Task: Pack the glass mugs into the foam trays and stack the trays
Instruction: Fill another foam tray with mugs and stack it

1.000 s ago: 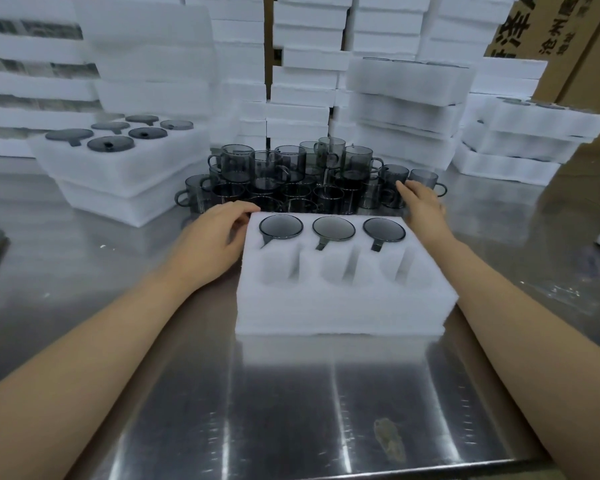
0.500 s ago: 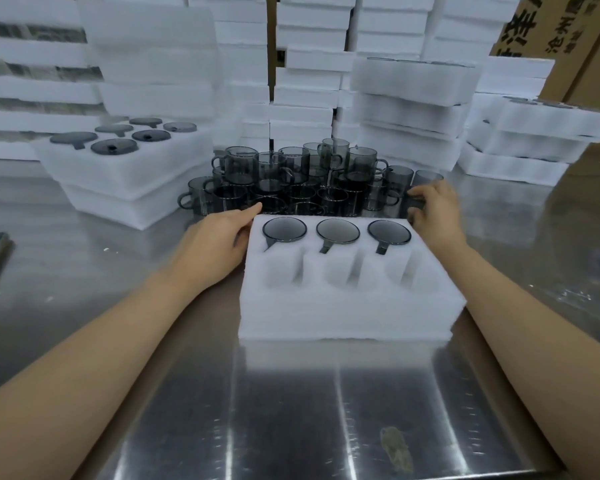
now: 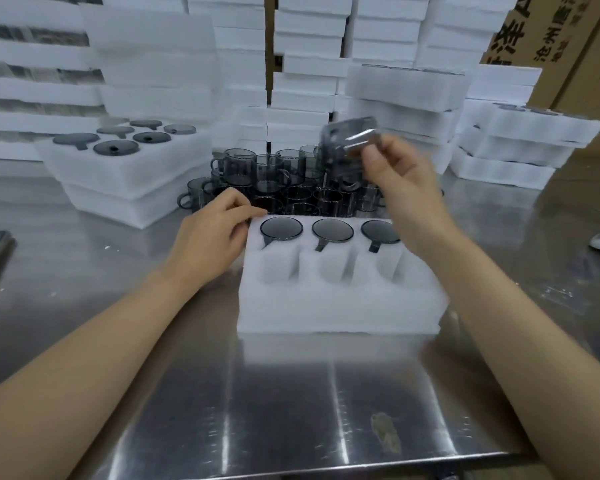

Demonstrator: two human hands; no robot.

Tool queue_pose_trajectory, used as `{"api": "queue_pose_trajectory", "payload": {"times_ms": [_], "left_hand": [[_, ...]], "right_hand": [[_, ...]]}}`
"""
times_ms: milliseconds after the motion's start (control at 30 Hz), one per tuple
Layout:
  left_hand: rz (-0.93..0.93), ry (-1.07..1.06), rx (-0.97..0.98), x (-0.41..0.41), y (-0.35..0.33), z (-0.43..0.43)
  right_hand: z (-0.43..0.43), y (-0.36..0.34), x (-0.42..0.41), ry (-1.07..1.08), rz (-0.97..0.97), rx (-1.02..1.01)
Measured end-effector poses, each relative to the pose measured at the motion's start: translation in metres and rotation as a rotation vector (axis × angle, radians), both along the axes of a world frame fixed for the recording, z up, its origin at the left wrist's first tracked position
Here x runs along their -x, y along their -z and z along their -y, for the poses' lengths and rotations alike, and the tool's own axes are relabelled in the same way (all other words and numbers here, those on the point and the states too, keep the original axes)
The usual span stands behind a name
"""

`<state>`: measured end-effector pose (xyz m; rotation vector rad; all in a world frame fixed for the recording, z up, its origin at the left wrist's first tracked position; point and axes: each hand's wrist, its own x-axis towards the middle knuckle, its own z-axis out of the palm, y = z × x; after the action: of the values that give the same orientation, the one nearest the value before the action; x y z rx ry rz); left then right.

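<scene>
A single view is given, taken from a wide-angle camera worn on the head and aimed forward and down over the steel table (image 3: 291, 410). The foam tray (image 3: 340, 299) is framed close, at centre, and the forearms (image 3: 84, 375) are seen entering from the lower corners. The raised glass mug (image 3: 350, 136) is rendered blurred. The upper edge is filled by the far foam stacks (image 3: 309, 64).
</scene>
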<state>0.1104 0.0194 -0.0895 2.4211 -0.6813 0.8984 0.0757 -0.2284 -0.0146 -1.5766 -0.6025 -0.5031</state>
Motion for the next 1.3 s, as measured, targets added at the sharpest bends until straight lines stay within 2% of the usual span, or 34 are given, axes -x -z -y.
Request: {"api": "queue_pose_trajectory", "payload": {"times_ms": [67, 167, 233, 333, 600, 800, 967, 1067, 1167, 1300], "left_hand": [[0.002, -0.002, 0.006, 0.000, 0.000, -0.001], [0.020, 0.013, -0.013, -0.001, 0.000, -0.001], [0.034, 0.010, -0.013, -0.001, 0.000, 0.000], [0.046, 0.015, 0.001, -0.001, 0.001, 0.000], [-0.014, 0.016, 0.029, -0.003, 0.002, -0.001], [-0.029, 0.021, 0.041, -0.004, 0.002, -0.001], [-0.028, 0.037, 0.054, -0.005, 0.003, -0.001], [-0.027, 0.040, 0.054, -0.005, 0.003, -0.002], [-0.024, 0.033, 0.041, -0.005, 0.002, -0.003], [-0.032, 0.044, 0.042, -0.005, 0.002, -0.002]], "right_hand": [[-0.012, 0.006, 0.010, -0.118, 0.029, 0.243], [-0.021, 0.016, 0.017, -0.162, 0.106, 0.645], [-0.022, 0.021, 0.019, -0.211, 0.118, 0.728], [-0.021, 0.020, 0.019, -0.206, 0.142, 0.735], [-0.020, 0.018, 0.024, -0.339, -0.061, 0.690], [-0.017, 0.017, 0.022, -0.331, -0.120, 0.536], [-0.019, 0.022, 0.022, -0.304, -0.108, 0.661], [-0.021, 0.022, 0.023, -0.261, -0.093, 0.647], [-0.021, 0.021, 0.024, -0.230, -0.033, 0.727], [-0.022, 0.018, 0.026, -0.237, -0.047, 0.771]]}}
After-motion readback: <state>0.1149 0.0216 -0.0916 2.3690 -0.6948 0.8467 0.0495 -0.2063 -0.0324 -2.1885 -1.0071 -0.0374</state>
